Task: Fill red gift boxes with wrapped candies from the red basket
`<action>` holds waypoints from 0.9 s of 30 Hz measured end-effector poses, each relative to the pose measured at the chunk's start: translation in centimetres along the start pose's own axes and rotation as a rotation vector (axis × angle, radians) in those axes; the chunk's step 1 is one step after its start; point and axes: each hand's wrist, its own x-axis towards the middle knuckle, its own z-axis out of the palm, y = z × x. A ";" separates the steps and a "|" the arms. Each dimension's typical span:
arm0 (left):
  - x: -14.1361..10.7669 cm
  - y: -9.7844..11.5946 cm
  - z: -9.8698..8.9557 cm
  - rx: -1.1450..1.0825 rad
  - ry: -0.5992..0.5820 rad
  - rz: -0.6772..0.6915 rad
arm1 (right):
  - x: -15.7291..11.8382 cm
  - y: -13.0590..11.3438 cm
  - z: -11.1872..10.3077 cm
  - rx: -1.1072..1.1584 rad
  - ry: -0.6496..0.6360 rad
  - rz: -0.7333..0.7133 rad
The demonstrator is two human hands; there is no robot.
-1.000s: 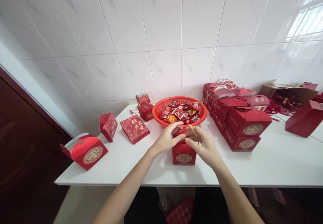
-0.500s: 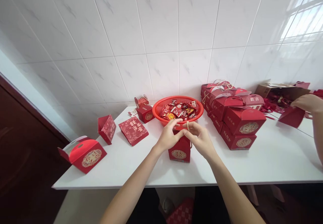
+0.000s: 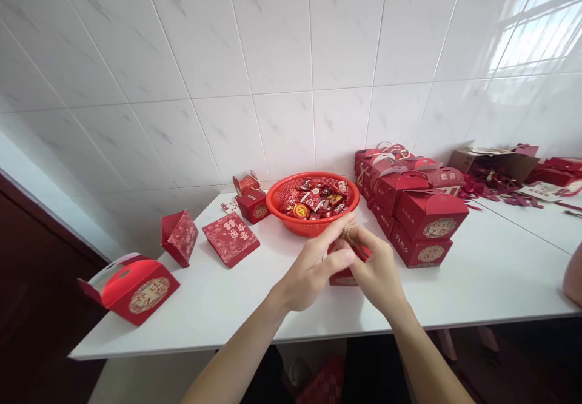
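A small red gift box [image 3: 342,280] stands upright on the table at the front, mostly hidden behind my hands. Over its top is a bunched gold cord [image 3: 348,232]. My right hand [image 3: 376,265] is closed, pinching the cord between thumb and fingers. From the other side my left hand [image 3: 309,265] meets it, its thumb and forefinger closed on the same cord. Just behind the box, an orange-red plastic basket [image 3: 291,228] holds many wrapped candies [image 3: 313,201].
Stacked red gift boxes [image 3: 430,219] stand to the right on the white table [image 3: 273,295]. At left are an open-topped red box [image 3: 150,295], a tilted box [image 3: 180,237] and a flat one [image 3: 231,239]. A cardboard carton [image 3: 464,158] sits far right; a person's arm [image 3: 573,279] shows at the edge.
My hands have shifted right and lower, with the cord now bunched between them and the small box more covered. The other person's hand and the red piece it held have left the view.
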 end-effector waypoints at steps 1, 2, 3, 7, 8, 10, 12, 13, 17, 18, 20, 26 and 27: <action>-0.4 0.0 0.3 -0.016 -0.025 0.015 | -0.5 -0.1 -0.4 -0.028 0.045 -0.010; -0.8 0.0 0.6 -0.041 -0.050 0.031 | -1.1 -0.2 -1.1 -0.058 0.101 -0.021; -1.2 -0.1 0.8 -0.069 -0.071 0.049 | -1.6 -0.4 -1.9 -0.087 0.165 -0.029; -3.1 -1.7 0.7 -0.127 -0.071 0.078 | -3.8 -1.3 -7.0 -0.204 0.490 0.059; -3.5 -2.4 0.5 -0.122 -0.053 0.053 | -4.1 -1.5 -8.5 -0.234 0.593 0.095; -4.5 -4.0 -0.2 -0.091 -0.003 -0.047 | -4.5 -1.9 -11.6 -0.281 0.785 0.154; -5.5 -5.8 -0.9 -0.003 0.073 -0.159 | -4.3 -1.9 -14.4 -0.321 0.902 0.165; -5.9 -6.7 -1.3 0.056 0.113 -0.208 | -4.0 -1.7 -15.7 -0.334 0.917 0.159; -7.7 -9.0 -2.6 0.231 0.201 -0.324 | -1.8 0.3 -20.1 -0.431 1.025 0.127; -8.0 -9.3 -2.8 0.256 0.211 -0.334 | -1.0 1.0 -20.9 -0.477 1.061 0.140; -8.5 -9.6 -3.2 0.286 0.221 -0.343 | 0.7 2.4 -22.0 -0.514 1.087 0.186; -8.9 -9.8 -3.6 0.310 0.234 -0.351 | 5.6 6.0 -21.4 -0.445 1.034 0.178; -8.9 -9.8 -3.6 0.310 0.234 -0.350 | 6.3 6.6 -21.0 -0.439 1.032 0.175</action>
